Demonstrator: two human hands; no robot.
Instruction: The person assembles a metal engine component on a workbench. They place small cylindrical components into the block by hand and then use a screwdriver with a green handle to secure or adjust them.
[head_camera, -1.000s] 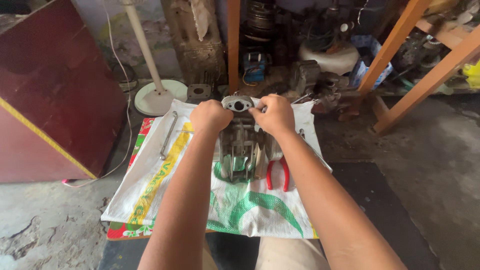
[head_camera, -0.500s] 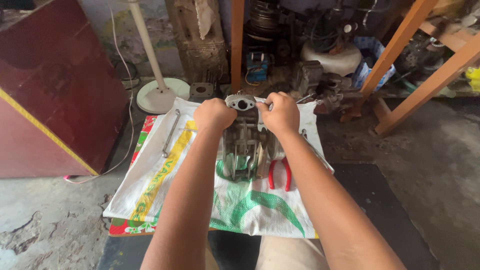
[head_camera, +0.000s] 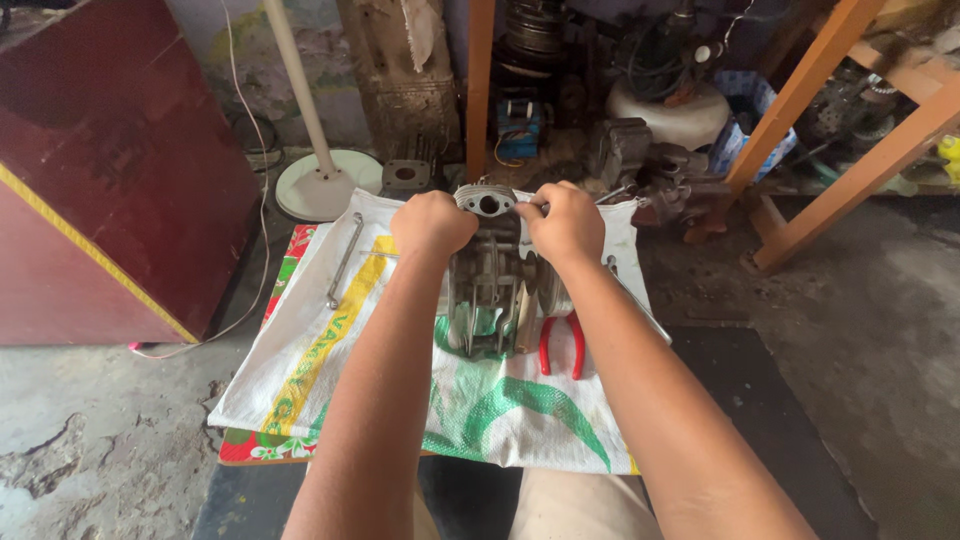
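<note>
Head view: both hands, left hand (head_camera: 432, 222) and right hand (head_camera: 566, 222), stay clamped on the engine block (head_camera: 492, 275); little has shifted, red pliers (head_camera: 562, 345) lying beside it.

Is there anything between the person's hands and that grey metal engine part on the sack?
Nothing visible. The left hand and the right hand both already grip the top of the grey finned metal engine block. The red-handled pliers lie beside it on the white woven sack, clear of both hands.
</note>
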